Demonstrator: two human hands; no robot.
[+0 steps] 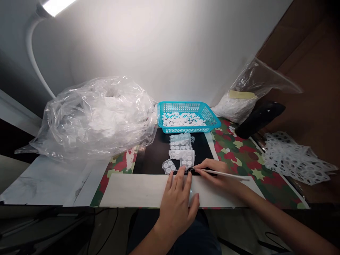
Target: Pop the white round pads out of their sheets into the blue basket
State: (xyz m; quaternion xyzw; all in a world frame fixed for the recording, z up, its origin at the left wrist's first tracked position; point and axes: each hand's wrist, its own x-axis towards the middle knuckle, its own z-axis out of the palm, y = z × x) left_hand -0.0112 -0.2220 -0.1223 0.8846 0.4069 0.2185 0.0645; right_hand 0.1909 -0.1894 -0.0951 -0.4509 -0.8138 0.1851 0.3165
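Observation:
My left hand (177, 200) lies palm down with its fingers stretched out, fingertips at the near edge of a translucent sheet of round white pieces (187, 157). A smaller cluster of the same round pieces (169, 165) lies just left of the sheet. Held between thumb and fingers of my right hand (214, 171) is a slim white stick-like tool (228, 174). Its thin dark tip meets the sheet's near right corner, close to my left fingertips. Exactly what kind of tool it is, I cannot tell. Both hands rest over a white strip (127, 189) along the table edge.
Behind the sheet stands a blue basket (216, 122) with many white discs. A large clear bag (98, 117) fills the left; another bag (239, 104) and a black object (259, 120) stand right. Perforated white sheets (297, 159) lie far right. A lamp (33, 53) shines from upper left.

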